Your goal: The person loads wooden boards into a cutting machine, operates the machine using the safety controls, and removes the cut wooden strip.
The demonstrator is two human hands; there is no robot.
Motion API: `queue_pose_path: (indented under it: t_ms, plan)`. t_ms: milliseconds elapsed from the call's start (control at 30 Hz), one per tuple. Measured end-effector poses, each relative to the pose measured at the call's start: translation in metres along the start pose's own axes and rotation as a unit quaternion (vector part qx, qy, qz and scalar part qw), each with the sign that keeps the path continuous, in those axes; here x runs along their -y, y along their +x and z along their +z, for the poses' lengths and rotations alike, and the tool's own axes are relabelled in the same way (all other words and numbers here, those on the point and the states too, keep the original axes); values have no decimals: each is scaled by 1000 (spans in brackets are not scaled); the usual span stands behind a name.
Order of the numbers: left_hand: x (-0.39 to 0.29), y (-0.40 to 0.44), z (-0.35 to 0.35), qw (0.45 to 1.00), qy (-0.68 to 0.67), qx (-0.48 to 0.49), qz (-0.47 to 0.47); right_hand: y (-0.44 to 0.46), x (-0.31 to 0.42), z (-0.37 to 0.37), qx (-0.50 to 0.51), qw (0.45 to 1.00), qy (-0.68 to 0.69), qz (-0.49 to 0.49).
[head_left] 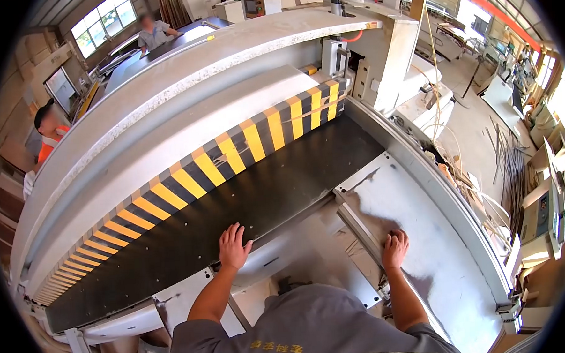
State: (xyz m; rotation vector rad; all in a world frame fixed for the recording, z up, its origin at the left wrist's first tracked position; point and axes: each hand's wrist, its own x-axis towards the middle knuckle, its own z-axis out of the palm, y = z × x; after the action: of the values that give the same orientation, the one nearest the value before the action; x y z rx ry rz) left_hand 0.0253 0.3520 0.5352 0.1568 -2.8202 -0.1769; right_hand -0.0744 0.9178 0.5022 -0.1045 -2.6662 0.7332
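Observation:
My left hand (234, 246) lies at the front edge of a long black machine bed (282, 176), its fingers stretched out and holding nothing. My right hand (395, 248) rests on a smooth metal side plate (439, 232) near its inner edge, fingers bent loosely and no object in them. Between the two hands is a gap in the machine's front, with a grey metal panel (286, 240) and a metal rail (357, 233). Behind the bed stretches a guard with yellow and black stripes (211, 164).
A thick pale machine beam (181, 70) arches over the striped guard. One person (154, 35) stands behind the machine, and another person in orange (49, 141) is at the left. Thin strips (508, 158) lie on the floor at right, near a control box (543, 211).

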Motion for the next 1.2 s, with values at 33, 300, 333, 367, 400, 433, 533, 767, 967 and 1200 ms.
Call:
queue_pose_path:
  t_ms: [33,300,333,367,400,433,533,767,967,1200]
  plan:
    - [1,0,0,1000,-3,1,-1,-1,3,-1,-8,1000,6,-7]
    - [3,1,1,1000,-15,-23,6,-28,52,-6,104,967,76,-220]
    - [2,1,0,1000,-17,-23,6,-33,61,-3,103,966,91,-218]
    - [3,1,0,1000,-16,-23,5,-35,66,-2,101,965,105,-218]
    - [3,1,1,1000,-14,-23,5,-32,70,-8,106,961,113,-229]
    - [4,0,1,1000,-13,-23,4,-25,76,-18,112,957,121,-239]
    - [4,1,0,1000,-16,-19,2,-5,51,-13,72,970,79,-220]
    - [4,1,1,1000,-15,-23,5,37,-28,-26,22,998,-64,5]
    - [2,1,0,999,-15,-32,8,21,-45,0,50,987,-129,86]
    - [2,0,1,1000,-11,-28,10,18,-42,-3,37,989,-119,75]
